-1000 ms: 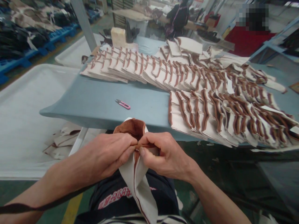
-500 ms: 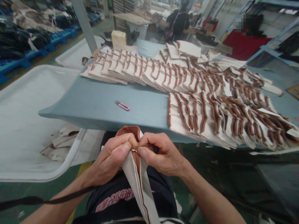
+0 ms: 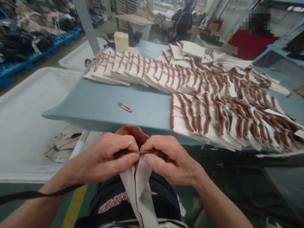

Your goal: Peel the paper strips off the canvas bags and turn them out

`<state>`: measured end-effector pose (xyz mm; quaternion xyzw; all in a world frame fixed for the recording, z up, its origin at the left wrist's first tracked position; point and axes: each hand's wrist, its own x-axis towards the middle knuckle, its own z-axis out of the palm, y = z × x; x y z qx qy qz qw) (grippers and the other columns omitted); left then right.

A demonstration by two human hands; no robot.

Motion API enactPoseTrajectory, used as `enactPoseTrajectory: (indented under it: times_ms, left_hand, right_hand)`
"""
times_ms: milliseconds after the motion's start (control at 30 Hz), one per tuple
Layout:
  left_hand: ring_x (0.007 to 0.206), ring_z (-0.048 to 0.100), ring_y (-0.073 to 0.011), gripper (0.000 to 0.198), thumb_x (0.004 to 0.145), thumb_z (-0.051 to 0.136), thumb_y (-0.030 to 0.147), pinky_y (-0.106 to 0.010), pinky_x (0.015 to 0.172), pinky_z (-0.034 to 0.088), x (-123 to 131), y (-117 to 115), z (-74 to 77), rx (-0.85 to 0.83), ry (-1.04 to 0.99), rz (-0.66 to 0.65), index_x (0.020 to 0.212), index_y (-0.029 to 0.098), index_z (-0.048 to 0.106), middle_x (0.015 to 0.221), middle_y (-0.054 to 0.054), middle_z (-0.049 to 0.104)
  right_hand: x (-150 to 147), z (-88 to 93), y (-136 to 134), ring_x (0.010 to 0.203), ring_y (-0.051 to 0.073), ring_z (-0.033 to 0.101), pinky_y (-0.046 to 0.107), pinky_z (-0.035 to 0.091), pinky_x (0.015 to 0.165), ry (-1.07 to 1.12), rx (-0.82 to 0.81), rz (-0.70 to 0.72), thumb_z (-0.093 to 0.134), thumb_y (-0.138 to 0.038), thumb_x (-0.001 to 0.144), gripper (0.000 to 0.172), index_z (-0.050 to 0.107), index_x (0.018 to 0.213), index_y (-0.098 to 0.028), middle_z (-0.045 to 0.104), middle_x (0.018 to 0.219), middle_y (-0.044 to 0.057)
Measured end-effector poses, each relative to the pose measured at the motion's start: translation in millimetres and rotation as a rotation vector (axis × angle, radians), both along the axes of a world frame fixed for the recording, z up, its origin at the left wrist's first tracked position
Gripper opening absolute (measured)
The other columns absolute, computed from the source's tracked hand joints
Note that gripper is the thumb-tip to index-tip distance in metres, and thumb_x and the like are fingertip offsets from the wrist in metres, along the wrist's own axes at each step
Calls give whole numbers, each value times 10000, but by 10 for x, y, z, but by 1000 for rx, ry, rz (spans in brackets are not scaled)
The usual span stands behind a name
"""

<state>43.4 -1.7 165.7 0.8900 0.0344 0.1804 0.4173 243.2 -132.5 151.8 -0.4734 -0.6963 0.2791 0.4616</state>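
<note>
Between my two hands is a cream fabric piece (image 3: 140,193) with brown edging and a brown inner side, hanging down over my dark apron. My left hand (image 3: 111,155) pinches its upper edge between thumb and forefinger. Close beside it, my right hand (image 3: 168,158) pinches the same edge, the fingertips of both hands nearly touching. A brown flap (image 3: 131,131) of the piece stands up behind the fingers. On the blue-covered table (image 3: 95,104) ahead lie pink thread snips (image 3: 124,107), apart from both hands.
Overlapping rows of similar cream and brown pieces (image 3: 190,117) cover the table's right and back. A white bin (image 3: 23,126) at the left holds more fabric pieces (image 3: 64,145). A pale yellow block (image 3: 121,41) stands at the back. A person (image 3: 182,20) is farther off.
My left hand has shifted its hold, its thumb now lying flatter along the edge. The edge is spread wider between the hands, and the brown flap shows more.
</note>
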Motion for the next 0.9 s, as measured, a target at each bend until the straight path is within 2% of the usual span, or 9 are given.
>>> enactPoseTrajectory:
  times_ms: [133,233,367,467,533,600,700,767,900]
  left_hand:
    - [619,560,-82,245,1026,559,95,-162,618,433,-18,-26,-2,3,-37,8,816,219,587,711,86,638]
    - [594,536,-78,242,1001,574,91,-177,594,406,0,-103,-92,-54,-112,113,794,215,596,679,89,602]
    - [542,443,-100,375,1049,640,273,-220,522,370,72,-265,-335,-490,-194,253,699,210,518,643,60,518]
    - [517,419,-109,516,1037,717,547,-230,475,338,116,-354,-476,-868,-223,225,705,215,500,626,50,502]
    - [511,400,-105,539,1012,745,603,-225,470,331,116,-364,-491,-960,-245,168,717,208,529,620,52,495]
    - [539,428,-111,520,1027,741,587,-228,497,365,93,-330,-445,-894,-266,127,724,196,579,636,40,520]
    - [574,481,-117,533,1078,690,578,-241,554,401,47,-228,-325,-643,-255,64,724,183,636,641,31,540]
    - [568,492,-114,548,1107,643,586,-246,572,406,28,-157,-257,-534,-221,8,736,182,644,630,36,544]
    - [588,511,-111,519,1131,606,575,-230,582,417,10,-80,-212,-480,-179,-21,803,179,678,656,39,576]
  right_hand:
    - [28,105,11,623,111,553,233,422,630,-90,-63,33,500,-213,1102,311,618,814,-209,650,717,-26]
    - [-29,65,36,643,125,579,251,421,646,-245,14,-28,481,-207,1120,295,582,843,-220,659,740,-14]
    - [-188,-150,62,584,127,514,275,371,603,-281,149,-171,450,-221,1134,348,476,789,-247,574,674,-33]
    - [-264,-296,92,544,111,449,268,349,578,-114,159,-208,450,-272,1146,382,430,765,-255,504,649,-55]
    - [-262,-342,126,550,108,437,263,351,579,-1,135,-184,472,-340,1152,407,448,756,-248,497,656,-55]
    - [-221,-349,165,550,108,413,266,343,577,83,77,-149,528,-460,1137,473,462,722,-242,476,637,-58]
    - [-132,-300,209,531,98,355,262,301,536,205,-88,-128,688,-660,1013,589,465,667,-238,429,591,-73]
    - [-86,-236,212,523,92,331,251,268,503,272,-206,-105,774,-709,924,604,499,674,-233,420,578,-80]
    - [-54,-87,180,565,101,390,238,292,508,313,-314,-53,847,-709,854,570,599,738,-209,500,622,-58]
